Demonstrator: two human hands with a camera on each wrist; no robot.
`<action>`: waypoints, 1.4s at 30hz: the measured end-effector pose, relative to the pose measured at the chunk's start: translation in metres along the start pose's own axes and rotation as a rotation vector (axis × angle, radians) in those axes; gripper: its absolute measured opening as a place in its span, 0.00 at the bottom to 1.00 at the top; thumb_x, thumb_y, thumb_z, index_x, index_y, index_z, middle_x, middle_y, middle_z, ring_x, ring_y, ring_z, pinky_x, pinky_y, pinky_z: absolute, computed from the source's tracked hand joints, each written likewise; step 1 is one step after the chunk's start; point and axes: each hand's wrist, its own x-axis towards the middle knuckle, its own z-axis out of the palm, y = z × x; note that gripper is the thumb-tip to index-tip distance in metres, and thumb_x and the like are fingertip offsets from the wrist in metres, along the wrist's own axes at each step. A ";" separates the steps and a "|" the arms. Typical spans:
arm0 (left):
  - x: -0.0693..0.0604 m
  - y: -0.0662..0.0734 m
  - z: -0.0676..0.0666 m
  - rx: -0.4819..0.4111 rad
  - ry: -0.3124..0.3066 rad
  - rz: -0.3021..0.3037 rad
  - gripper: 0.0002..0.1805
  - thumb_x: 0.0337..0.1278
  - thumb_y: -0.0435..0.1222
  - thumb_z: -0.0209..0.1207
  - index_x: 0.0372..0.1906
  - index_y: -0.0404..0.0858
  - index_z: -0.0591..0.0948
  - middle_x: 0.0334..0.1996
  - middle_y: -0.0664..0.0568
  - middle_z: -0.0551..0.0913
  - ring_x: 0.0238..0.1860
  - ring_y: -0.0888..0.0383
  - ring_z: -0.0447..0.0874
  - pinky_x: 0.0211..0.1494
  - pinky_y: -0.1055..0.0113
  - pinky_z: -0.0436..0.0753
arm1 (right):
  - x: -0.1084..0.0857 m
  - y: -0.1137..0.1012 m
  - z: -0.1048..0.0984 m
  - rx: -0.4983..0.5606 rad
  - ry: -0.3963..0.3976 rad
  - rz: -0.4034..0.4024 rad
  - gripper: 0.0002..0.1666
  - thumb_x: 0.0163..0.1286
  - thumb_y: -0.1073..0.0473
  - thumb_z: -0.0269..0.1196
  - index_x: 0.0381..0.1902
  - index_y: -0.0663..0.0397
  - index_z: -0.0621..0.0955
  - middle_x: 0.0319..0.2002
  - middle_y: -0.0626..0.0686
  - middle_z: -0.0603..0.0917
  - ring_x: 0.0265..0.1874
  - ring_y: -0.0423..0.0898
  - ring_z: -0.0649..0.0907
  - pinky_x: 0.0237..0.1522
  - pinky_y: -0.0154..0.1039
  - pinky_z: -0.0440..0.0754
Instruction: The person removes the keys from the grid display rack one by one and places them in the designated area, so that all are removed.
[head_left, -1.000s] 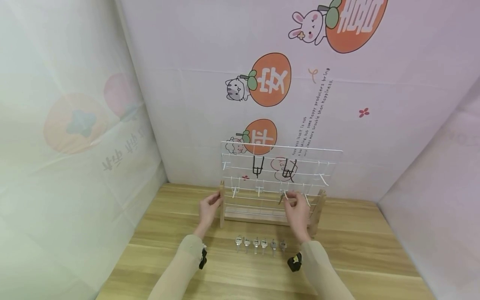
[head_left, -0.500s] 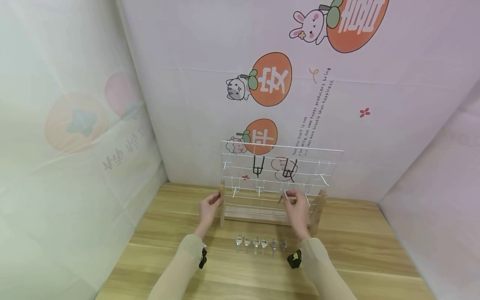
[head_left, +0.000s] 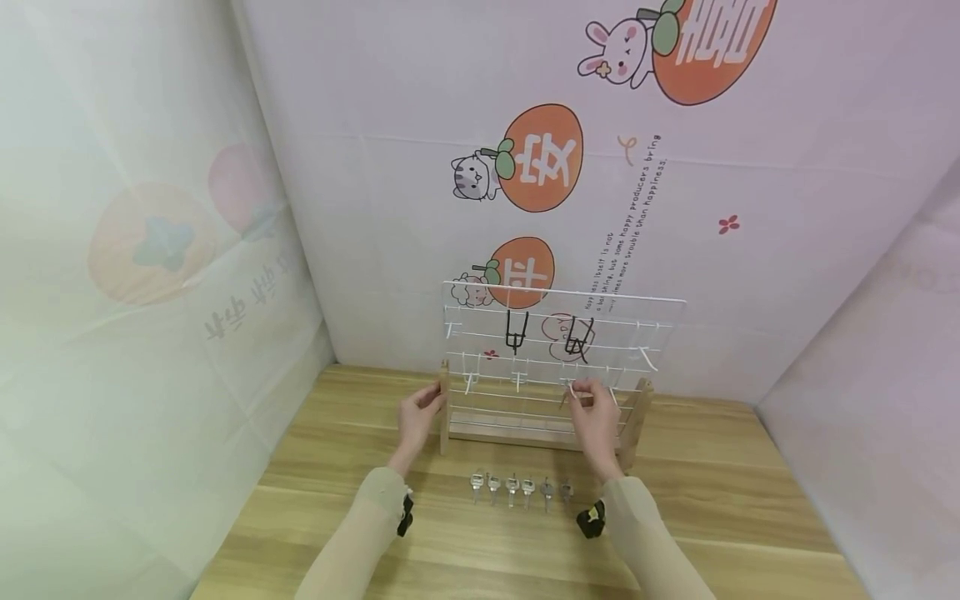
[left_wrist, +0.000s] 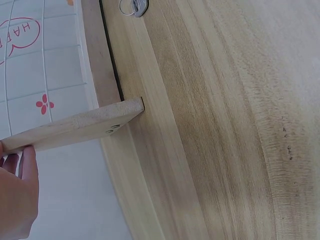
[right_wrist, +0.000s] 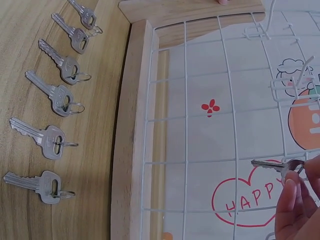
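My right hand (head_left: 595,423) pinches a silver key (right_wrist: 269,164) between thumb and fingers, in front of a white wire grid (right_wrist: 186,120). In the head view it is at a white hook in the grid's lower row, right of the middle. The key's ring is largely hidden by the fingers, so I cannot tell whether it is on the hook. With thumb and fingers, my left hand (head_left: 415,421) grips the wooden side post (left_wrist: 75,127) at the grid's left end. On the table before the rack lies a row of several silver keys (right_wrist: 52,97), each with a small ring.
Black hooks (head_left: 516,332) hang on the grid's upper part. Other white hooks (head_left: 518,381) sit along its lower row. A wooden base bar (right_wrist: 131,135) runs along the bottom. Printed white cloth (head_left: 390,217) stands behind and at both sides of the wooden table (head_left: 720,500).
The key in my right hand tilts slightly at the hook. My left hand stays on the post, and the row of keys has not moved.
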 end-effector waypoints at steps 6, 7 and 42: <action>0.000 0.001 0.000 0.000 0.004 0.004 0.18 0.59 0.31 0.66 0.54 0.33 0.83 0.54 0.38 0.84 0.55 0.42 0.85 0.53 0.67 0.89 | -0.002 0.000 0.000 0.007 0.011 -0.007 0.09 0.69 0.60 0.63 0.42 0.60 0.82 0.44 0.60 0.88 0.36 0.51 0.85 0.28 0.23 0.77; 0.000 0.001 0.000 0.002 0.005 0.006 0.17 0.59 0.31 0.65 0.54 0.33 0.83 0.54 0.38 0.84 0.55 0.42 0.85 0.53 0.67 0.89 | -0.002 0.000 0.000 0.008 0.012 -0.006 0.08 0.69 0.60 0.63 0.42 0.60 0.82 0.43 0.60 0.88 0.35 0.51 0.85 0.28 0.23 0.77; 0.000 -0.001 0.000 -0.020 0.002 0.004 0.17 0.60 0.30 0.65 0.54 0.33 0.82 0.54 0.37 0.84 0.54 0.42 0.86 0.52 0.68 0.89 | -0.012 0.002 -0.013 0.035 -0.025 -0.111 0.04 0.68 0.63 0.64 0.39 0.58 0.83 0.38 0.57 0.89 0.27 0.37 0.81 0.30 0.22 0.81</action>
